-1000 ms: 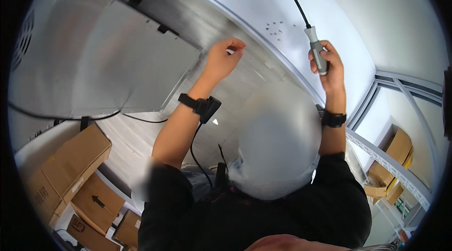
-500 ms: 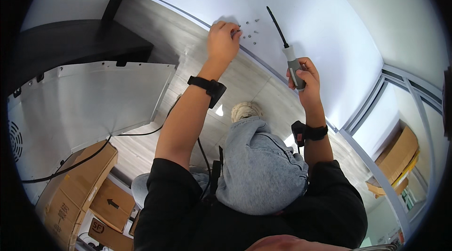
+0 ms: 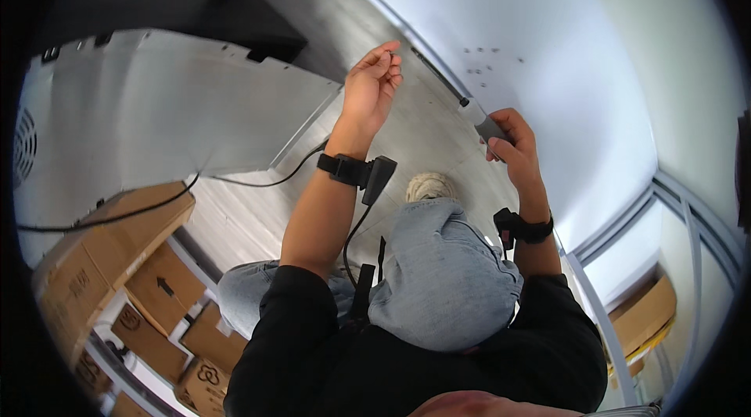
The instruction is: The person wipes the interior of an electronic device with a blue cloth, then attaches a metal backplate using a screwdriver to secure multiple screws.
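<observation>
My right hand [image 3: 512, 143] is wrapped round the grey handle of a screwdriver [image 3: 473, 111], whose long dark shaft points up and left. The shaft's tip ends a little to the right of my left fingers, apart from them. My left hand [image 3: 374, 88] is turned partly palm up, with thumb and fingers pinched on a tiny dark screw [image 3: 390, 52], mostly covered by the fingertips. Several small loose screws [image 3: 480, 70] lie scattered on the white tabletop [image 3: 547, 18], beyond the screwdriver.
At the left stands a large silver metal panel or casing [image 3: 195, 104] with a vent and a black cable [image 3: 102, 220]. Behind it is a black piece of furniture [image 3: 156, 6]. Cardboard boxes [image 3: 160, 284] sit at lower left, another box [image 3: 645, 311] at lower right by a grey frame [image 3: 618, 221].
My left hand has come off the tabletop beside the screws and turned over. The screwdriver has tipped left, toward that hand. My view has shifted left.
</observation>
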A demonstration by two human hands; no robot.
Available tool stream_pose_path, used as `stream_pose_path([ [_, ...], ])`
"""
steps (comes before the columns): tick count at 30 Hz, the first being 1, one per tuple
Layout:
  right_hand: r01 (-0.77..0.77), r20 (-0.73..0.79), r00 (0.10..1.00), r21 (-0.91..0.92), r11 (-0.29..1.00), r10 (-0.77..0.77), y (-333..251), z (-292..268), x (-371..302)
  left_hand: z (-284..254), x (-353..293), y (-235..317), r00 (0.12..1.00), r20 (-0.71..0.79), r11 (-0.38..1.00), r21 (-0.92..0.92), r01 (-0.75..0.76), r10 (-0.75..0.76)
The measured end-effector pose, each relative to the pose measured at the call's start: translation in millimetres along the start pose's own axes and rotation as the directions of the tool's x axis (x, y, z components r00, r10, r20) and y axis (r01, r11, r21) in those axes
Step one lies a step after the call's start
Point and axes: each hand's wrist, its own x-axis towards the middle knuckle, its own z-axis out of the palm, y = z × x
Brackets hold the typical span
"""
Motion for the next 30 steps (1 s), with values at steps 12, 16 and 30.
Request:
stream_pose_path([
  [12, 0.098, 0.239, 0.970, -0.184, 0.978, -0.052, -6, 73, 45, -58, -43, 50, 0.996, 0.021, 0.799, -0.598, -0.055, 0.084],
  [16, 0.139, 0.294, 0.954, -0.245, 0.959, -0.064, -14, 85, 55, -71, -44, 56, 0.991, 0.032, 0.782, -0.618, -0.083, 0.131],
  [30, 0.282, 0.354, 0.923, -0.361, 0.889, -0.149, -35, 116, 76, -91, -47, 85, 0.965, 0.045, 0.864, -0.458, -0.210, 0.258],
])
